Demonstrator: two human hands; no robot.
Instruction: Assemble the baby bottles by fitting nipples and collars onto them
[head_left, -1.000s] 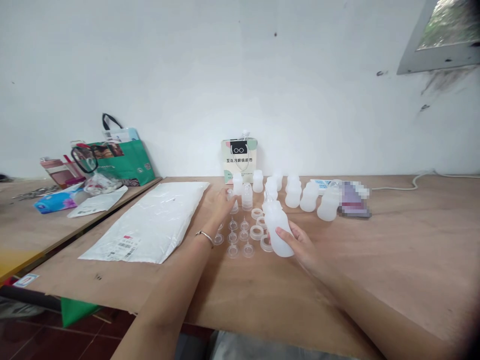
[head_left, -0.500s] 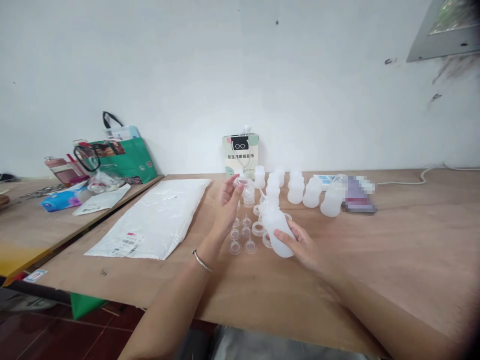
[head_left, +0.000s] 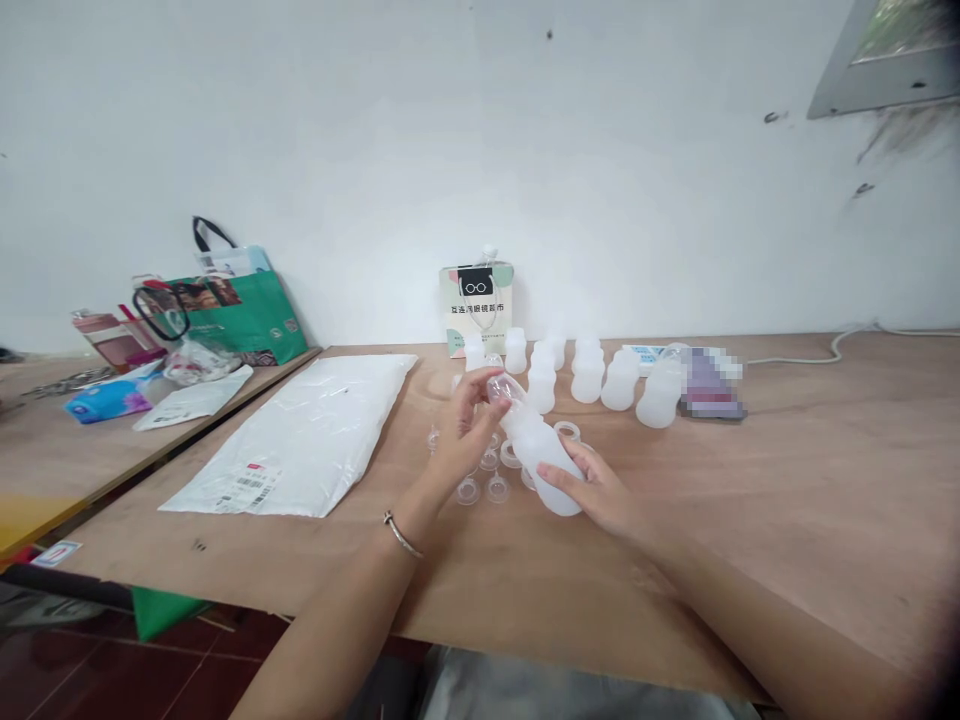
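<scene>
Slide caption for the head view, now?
Left hand holds a clear cap at the top of a tilted baby bottle in the right hand.

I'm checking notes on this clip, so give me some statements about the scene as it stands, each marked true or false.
1. The right hand grips a white bottle. True.
2. The left hand holds a clear cap at the bottle's top. True.
3. The gripped bottle is upright. False: it is tilted.
4. Both wrists are bare. False: the left one wears a bracelet.
5. A white envelope lies on the table. True.
</scene>
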